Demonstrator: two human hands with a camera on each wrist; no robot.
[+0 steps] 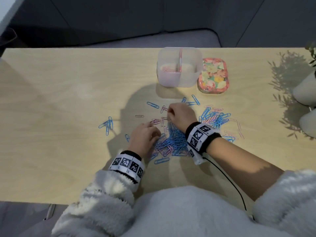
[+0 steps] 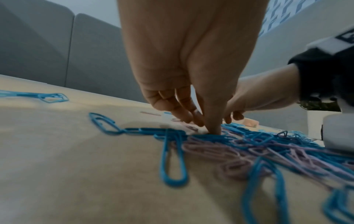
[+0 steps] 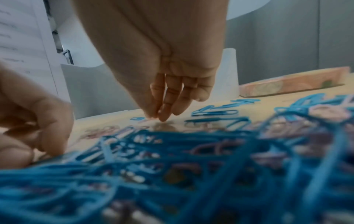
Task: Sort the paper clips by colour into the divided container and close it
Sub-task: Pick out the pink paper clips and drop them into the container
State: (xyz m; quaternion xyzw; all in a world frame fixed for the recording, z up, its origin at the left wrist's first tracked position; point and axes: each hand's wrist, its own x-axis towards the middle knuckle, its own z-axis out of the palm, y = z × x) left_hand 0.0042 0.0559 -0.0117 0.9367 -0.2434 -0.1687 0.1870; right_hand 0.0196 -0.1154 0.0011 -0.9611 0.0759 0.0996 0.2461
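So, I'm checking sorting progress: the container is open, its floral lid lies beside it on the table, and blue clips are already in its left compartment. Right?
Nearly. The head view shows the container open and the floral lid beside it, but the clips in its left compartment are pink clips, not blue. The blue clips are all out on the table.

Light wooden desk (image 1: 51,100); grey sofa (image 1: 119,23) beyond its far edge, upper frame; white plant pots (image 1: 306,89) at right edge, casting leafy shadows (image 1: 283,77).
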